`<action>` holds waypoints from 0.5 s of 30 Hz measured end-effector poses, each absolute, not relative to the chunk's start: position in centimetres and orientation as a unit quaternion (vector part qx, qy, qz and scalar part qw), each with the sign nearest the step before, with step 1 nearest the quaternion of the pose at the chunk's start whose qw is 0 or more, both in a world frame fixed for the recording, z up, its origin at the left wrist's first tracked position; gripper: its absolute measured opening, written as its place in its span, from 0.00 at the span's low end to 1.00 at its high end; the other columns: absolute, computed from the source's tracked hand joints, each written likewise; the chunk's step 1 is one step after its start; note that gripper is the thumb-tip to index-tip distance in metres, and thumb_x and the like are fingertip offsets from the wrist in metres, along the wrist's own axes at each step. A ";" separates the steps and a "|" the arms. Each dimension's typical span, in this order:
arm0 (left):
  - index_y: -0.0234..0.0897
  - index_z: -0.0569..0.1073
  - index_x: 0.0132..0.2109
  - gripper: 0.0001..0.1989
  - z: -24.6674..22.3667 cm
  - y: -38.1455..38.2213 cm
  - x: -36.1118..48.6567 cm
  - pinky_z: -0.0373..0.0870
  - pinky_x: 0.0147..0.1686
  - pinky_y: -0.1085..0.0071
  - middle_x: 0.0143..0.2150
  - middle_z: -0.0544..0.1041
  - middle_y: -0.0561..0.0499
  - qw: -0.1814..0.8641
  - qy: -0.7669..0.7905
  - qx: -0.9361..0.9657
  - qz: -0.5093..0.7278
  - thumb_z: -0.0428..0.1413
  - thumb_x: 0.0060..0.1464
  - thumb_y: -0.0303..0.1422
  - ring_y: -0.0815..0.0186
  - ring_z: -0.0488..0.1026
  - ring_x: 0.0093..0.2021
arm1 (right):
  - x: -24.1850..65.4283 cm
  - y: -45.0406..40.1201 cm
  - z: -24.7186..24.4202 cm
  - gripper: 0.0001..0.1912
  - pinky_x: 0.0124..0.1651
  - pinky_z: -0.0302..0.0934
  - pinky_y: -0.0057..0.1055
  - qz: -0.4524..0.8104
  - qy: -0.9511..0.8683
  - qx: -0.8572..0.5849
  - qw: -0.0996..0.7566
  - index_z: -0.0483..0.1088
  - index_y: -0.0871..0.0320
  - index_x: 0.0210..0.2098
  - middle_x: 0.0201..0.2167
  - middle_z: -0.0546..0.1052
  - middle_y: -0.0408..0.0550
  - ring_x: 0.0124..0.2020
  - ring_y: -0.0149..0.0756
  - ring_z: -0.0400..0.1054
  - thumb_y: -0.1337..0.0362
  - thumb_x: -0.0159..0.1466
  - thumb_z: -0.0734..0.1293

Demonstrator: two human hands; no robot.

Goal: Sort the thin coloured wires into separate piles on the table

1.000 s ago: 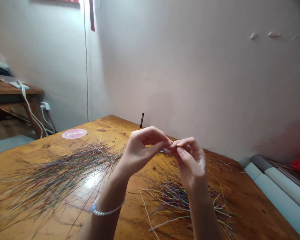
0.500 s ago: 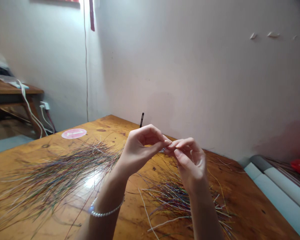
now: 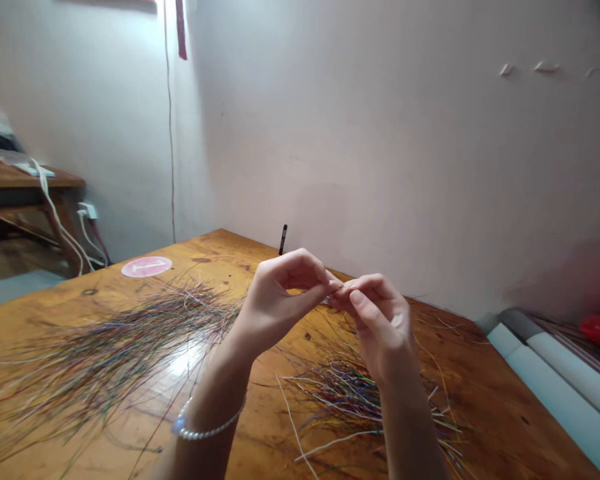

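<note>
The left hand (image 3: 270, 303) and right hand (image 3: 387, 333) meet at the fingertips above the table (image 3: 263, 427) — anything between them too fine for me to see. From there, coloured strands (image 3: 343, 387) lie at six o'clock, a longer bundle (image 3: 130, 337) towards half past eight, a black pen (image 3: 283, 240) near half past ten.

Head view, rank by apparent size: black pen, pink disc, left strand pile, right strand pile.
Largest to smallest:
1. left strand pile
2. right strand pile, partly hidden by the right forearm
3. pink disc
4. black pen
</note>
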State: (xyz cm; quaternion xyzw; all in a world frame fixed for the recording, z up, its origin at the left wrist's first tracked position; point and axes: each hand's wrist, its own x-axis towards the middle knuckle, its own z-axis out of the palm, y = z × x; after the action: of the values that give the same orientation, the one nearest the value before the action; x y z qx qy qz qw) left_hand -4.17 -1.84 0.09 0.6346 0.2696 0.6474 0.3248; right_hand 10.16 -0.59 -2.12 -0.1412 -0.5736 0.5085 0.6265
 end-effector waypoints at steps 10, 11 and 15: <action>0.35 0.72 0.30 0.06 -0.2 -1.8 -4.0 0.76 0.32 0.78 0.29 0.78 0.55 0.276 0.291 0.658 0.637 0.59 0.49 0.21 0.72 0.76 0.30 | 10.1 -0.3 -2.4 0.03 0.34 0.67 0.26 0.503 -0.573 -0.160 0.627 0.72 0.56 0.33 0.26 0.77 0.41 0.27 0.28 0.72 0.64 0.60 0.67; 0.35 0.72 0.30 0.06 -0.2 -1.8 -4.0 0.75 0.32 0.78 0.28 0.78 0.55 0.254 0.304 0.665 0.633 0.59 0.49 0.21 0.73 0.76 0.30 | 10.1 -0.2 -2.5 0.03 0.33 0.66 0.26 0.496 -0.572 -0.167 0.631 0.72 0.57 0.33 0.26 0.77 0.41 0.27 0.27 0.71 0.64 0.60 0.67; 0.35 0.73 0.29 0.04 -0.1 -1.7 -4.1 0.70 0.29 0.78 0.27 0.76 0.55 0.135 0.372 0.690 0.606 0.59 0.51 0.25 0.74 0.73 0.29 | 10.1 0.0 -2.7 0.02 0.30 0.64 0.22 0.454 -0.573 -0.216 0.647 0.73 0.57 0.31 0.24 0.75 0.39 0.24 0.23 0.68 0.65 0.60 0.68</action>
State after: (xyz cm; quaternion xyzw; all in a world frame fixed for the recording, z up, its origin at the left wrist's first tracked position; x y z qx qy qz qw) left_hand -4.11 -1.66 -0.15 0.6905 0.3719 0.6055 0.1353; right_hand 10.10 -0.04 -2.70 -0.2161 -0.5731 0.4543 0.6469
